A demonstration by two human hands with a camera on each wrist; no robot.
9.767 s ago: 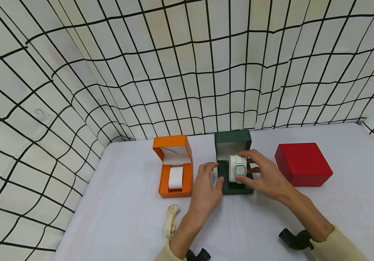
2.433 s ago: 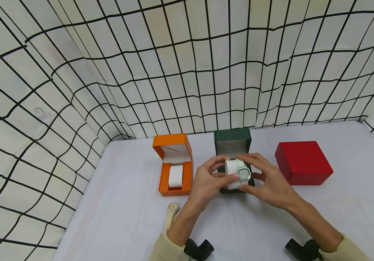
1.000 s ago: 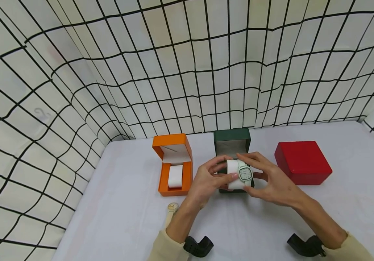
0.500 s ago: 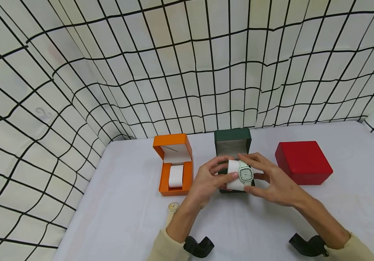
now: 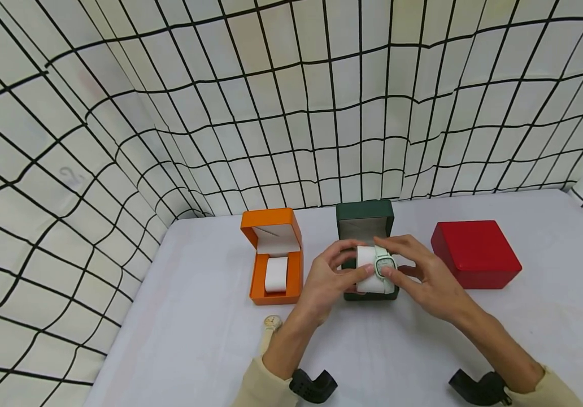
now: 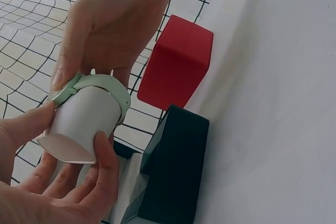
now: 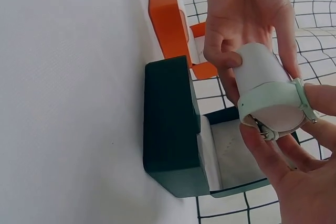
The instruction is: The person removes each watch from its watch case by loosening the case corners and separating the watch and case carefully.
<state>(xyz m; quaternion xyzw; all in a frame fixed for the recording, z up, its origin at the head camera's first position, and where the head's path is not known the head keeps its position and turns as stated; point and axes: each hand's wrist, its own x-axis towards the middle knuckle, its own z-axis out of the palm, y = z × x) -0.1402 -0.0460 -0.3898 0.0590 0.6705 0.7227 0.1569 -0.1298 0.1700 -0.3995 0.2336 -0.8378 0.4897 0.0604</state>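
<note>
Both hands hold a white watch cushion (image 5: 365, 257) over the open green watch box (image 5: 365, 211). A mint-green wristwatch (image 5: 384, 261) wraps round the cushion's right end; its buckle shows in the right wrist view. My left hand (image 5: 323, 284) grips the bare left part, thumb in front and fingers behind. My right hand (image 5: 435, 284) pinches the watch, its thumb on the lower part of the dial and its forefinger at the top of the strap. In the left wrist view, the cushion (image 6: 86, 116) appears as a hollow white roll with the strap round its far end.
An open orange watch box (image 5: 296, 277) with its own white cushion (image 5: 276, 275) stands to the left. A closed red box (image 5: 475, 251) is at the right. A cream wristwatch (image 5: 272, 323) lies by my left forearm. Black-lined white cloth hangs behind the table.
The cushion and watch have been lifted from the green box, and my left hand has taken hold of the cushion. The watch sits further right along it. My right thumb has moved onto the dial.
</note>
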